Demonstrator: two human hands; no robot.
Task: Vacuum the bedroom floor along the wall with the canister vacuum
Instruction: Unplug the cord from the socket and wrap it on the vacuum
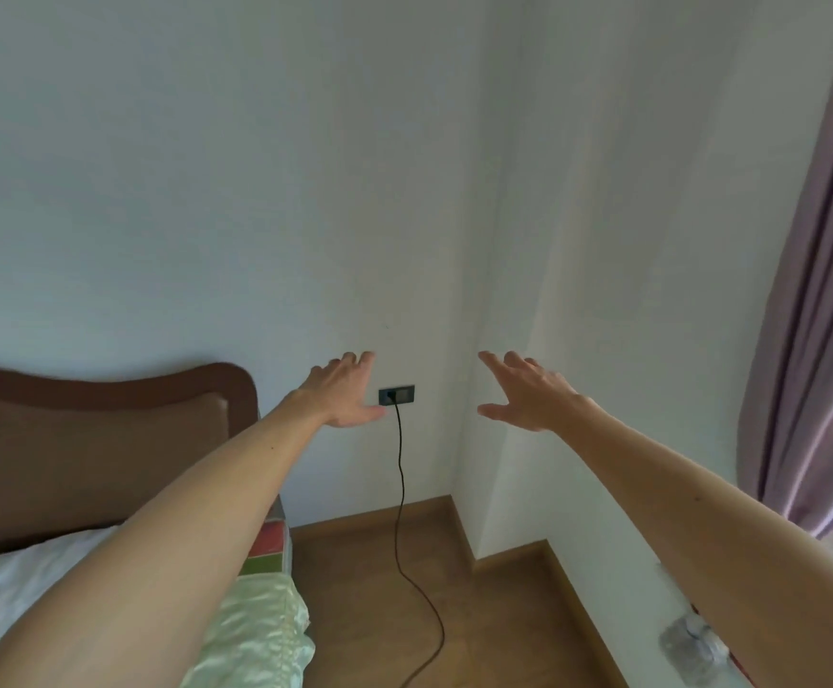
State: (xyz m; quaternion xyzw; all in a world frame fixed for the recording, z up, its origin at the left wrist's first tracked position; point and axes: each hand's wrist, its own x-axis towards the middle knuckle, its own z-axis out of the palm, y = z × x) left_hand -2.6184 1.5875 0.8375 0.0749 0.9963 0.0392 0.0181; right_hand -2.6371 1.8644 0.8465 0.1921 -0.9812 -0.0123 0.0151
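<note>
against white wall (205, 191), both hands spread, empty.

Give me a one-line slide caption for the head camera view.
Open left hand and right hand held out toward the wall socket with a black cord plugged in.

The single head-worn camera is looking forward and down along both outstretched arms, facing a wall corner (469, 290) lying just beyond the left hand (342, 389) and right hand (528, 394).
</note>
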